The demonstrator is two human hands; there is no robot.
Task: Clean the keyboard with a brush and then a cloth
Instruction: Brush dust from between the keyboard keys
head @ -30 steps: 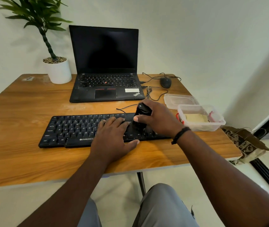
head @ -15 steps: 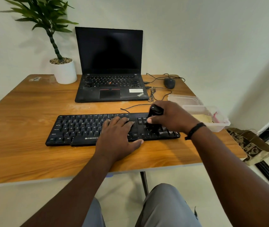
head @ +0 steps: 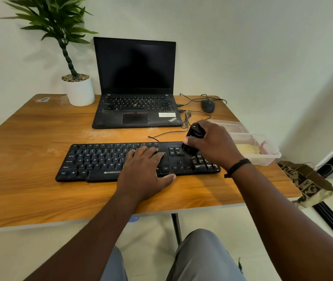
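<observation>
A: Where is your keyboard (head: 108,162) and how does it lie?

B: It lies flat on the wooden table (head: 29,138), near the front edge. Its long axis goes from your left to your right, with the space bar row toward you and the function keys toward the laptop (head: 135,92).

A: And your hands?

B: Your left hand (head: 144,172) rests flat on the middle keys, fingers straight and relaxed, the thumb at the front edge of the keyboard. Your right hand (head: 214,145) grasps the black brush (head: 194,138). The brush stands nearly upright, its top tilted a little away from you, and the lower end touches the keys between the arrow block and the number pad.

A: Which containers do you see?

B: Two clear plastic ones at the right edge of the table, partly behind your right hand. The near box (head: 263,153) holds something pale yellow, perhaps the cloth, and a small pink thing; I cannot tell more. The far one (head: 228,124) looks shallow, perhaps a lid. A white pot (head: 81,92) holds the plant (head: 54,19) and small pebbles
</observation>
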